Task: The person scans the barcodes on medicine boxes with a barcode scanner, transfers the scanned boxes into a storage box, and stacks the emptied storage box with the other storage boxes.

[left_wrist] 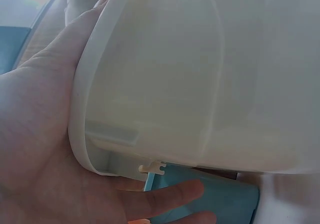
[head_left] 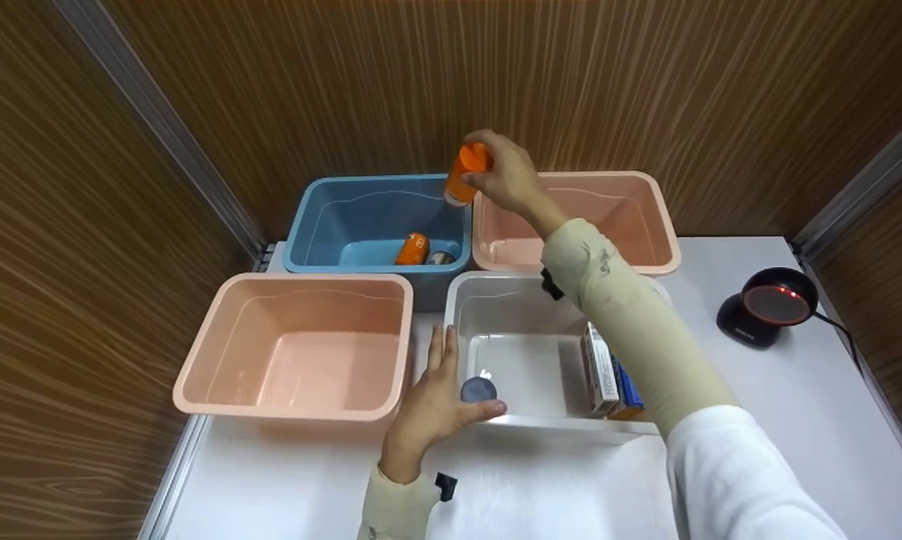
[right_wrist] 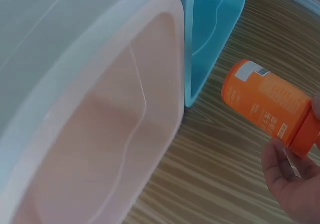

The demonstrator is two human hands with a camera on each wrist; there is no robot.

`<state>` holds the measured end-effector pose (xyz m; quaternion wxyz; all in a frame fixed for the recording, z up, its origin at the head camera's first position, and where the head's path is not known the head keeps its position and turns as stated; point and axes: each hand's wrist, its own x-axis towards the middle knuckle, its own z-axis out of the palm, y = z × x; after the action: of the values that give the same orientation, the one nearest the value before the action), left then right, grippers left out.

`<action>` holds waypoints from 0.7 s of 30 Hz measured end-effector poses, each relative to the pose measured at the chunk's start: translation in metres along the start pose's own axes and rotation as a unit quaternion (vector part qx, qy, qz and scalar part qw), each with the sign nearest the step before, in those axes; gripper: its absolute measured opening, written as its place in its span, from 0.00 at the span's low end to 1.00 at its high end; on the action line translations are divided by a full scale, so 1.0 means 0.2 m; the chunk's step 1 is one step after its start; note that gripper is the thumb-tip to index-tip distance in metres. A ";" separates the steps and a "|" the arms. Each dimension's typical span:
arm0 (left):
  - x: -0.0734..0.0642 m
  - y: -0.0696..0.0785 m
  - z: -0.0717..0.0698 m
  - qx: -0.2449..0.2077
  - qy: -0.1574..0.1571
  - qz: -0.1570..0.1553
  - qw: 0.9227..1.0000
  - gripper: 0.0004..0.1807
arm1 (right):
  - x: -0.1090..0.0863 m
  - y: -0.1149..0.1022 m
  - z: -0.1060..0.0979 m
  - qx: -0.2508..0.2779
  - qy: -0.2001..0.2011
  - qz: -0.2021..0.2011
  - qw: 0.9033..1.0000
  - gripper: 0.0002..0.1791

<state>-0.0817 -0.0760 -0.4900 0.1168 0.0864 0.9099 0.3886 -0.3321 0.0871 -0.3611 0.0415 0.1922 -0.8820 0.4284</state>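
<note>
My right hand (head_left: 509,176) grips an orange bottle (head_left: 461,180) near its cap, tilted, above the back bins where the blue bin (head_left: 380,268) and the back pink bin (head_left: 650,217) meet. White print and a barcode show on the bottle (right_wrist: 270,101) in the right wrist view. My left hand (head_left: 436,401) rests with fingers and thumb spread at the front left corner of the white bin (head_left: 552,424); its palm lies along that rim in the left wrist view. Inside the blue bin are an orange container (head_left: 412,249) and a small can (head_left: 441,257).
A round grey-topped item (head_left: 479,389) is in the white bin, with a white box (head_left: 601,371) and a blue box (head_left: 629,386) along its right side. Another pink bin (head_left: 293,414) stands front left. A black scanner (head_left: 770,304) with a cable sits at right.
</note>
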 end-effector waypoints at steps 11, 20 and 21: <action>-0.03 0.00 0.02 0.002 -0.001 -0.006 1.000 0.77 | 0.07 0.06 0.14 -0.050 -0.009 0.033 0.998 0.29; -0.04 0.02 0.02 0.005 0.003 -0.001 1.000 0.76 | 0.11 0.11 0.19 -0.071 -0.033 0.039 0.996 0.29; -0.04 0.02 0.02 0.005 0.001 -0.003 1.000 0.76 | 0.11 0.11 0.20 -0.078 -0.039 0.039 0.995 0.29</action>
<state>-0.0720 -0.0724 -0.4896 0.1163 0.0841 0.9123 0.3835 -0.3574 0.0624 -0.3979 0.0048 0.1708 -0.9203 0.3520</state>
